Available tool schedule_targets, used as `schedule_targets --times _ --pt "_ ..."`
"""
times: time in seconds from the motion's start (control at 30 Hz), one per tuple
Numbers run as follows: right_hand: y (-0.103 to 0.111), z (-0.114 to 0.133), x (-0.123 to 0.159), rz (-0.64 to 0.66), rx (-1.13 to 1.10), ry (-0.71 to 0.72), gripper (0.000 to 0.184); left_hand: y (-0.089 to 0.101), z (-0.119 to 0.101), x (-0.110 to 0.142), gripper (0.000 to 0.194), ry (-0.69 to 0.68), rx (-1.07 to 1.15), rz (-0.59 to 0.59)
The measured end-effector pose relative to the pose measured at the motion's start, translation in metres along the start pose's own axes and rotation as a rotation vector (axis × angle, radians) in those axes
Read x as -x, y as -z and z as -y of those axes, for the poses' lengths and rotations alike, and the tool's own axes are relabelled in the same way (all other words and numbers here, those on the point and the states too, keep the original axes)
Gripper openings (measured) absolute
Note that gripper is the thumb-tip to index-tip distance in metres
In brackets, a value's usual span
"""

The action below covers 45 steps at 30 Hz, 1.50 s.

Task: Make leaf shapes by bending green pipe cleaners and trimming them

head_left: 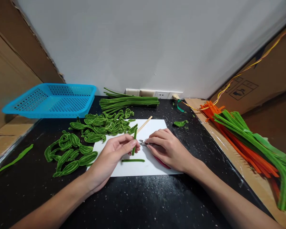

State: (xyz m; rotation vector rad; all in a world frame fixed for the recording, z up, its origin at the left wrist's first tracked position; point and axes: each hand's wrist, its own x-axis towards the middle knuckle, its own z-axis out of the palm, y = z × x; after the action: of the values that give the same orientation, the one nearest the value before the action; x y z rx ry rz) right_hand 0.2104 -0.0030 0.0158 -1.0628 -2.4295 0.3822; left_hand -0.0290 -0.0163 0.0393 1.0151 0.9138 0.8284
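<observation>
My left hand (119, 149) pinches a short green pipe cleaner (134, 140), held nearly upright above a white sheet of paper (124, 171). Just to its right, my right hand (168, 148) lies over a pair of scissors with red handles (162, 161). Its fingers cover most of the tool, and only the metal tips point left toward the pipe cleaner. Another cut green piece (133, 160) rests flat on the paper below my left hand. Behind my hands a flat wooden stick (145, 124) lies slanted across the sheet.
Leaf shapes of bent green pipe cleaner (100, 124) are heaped at left. A green pipe cleaner bundle (131, 102) lies along the wall near sockets (161, 94). A blue basket (50, 111) stands back left; orange strands (240, 149) and green strands (259, 143) lie right.
</observation>
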Motion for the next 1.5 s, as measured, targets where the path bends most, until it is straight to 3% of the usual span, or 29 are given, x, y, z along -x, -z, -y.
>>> schedule_targets --times 0.2,0.33,0.5,0.7,1.07,1.27,1.5 --pt "0.001 0.005 0.002 -0.189 0.141 0.106 0.023 -0.001 0.000 0.000 0.020 0.014 0.017 0.006" --pt "0.001 0.014 0.003 -0.317 0.195 0.210 0.034 -0.002 -0.001 0.001 0.013 0.044 0.091 0.060" --pt "0.001 0.024 0.002 -0.322 0.202 0.334 0.039 -0.003 0.001 0.002 0.010 0.062 0.124 0.032" --pt "-0.003 0.025 0.006 -0.381 0.174 0.370 0.039 -0.003 0.004 0.004 0.013 0.048 0.051 -0.021" --pt "-0.011 0.024 0.013 -0.450 0.189 0.462 0.027 -0.008 0.005 0.000 0.016 -0.056 -0.034 0.068" --pt "-0.015 0.030 0.010 -0.440 0.124 0.441 0.025 -0.008 0.007 0.001 0.015 -0.148 -0.148 -0.025" --pt "-0.004 0.043 0.004 -0.459 -0.193 0.094 0.014 -0.010 0.010 0.006 0.023 -0.184 -0.297 0.073"
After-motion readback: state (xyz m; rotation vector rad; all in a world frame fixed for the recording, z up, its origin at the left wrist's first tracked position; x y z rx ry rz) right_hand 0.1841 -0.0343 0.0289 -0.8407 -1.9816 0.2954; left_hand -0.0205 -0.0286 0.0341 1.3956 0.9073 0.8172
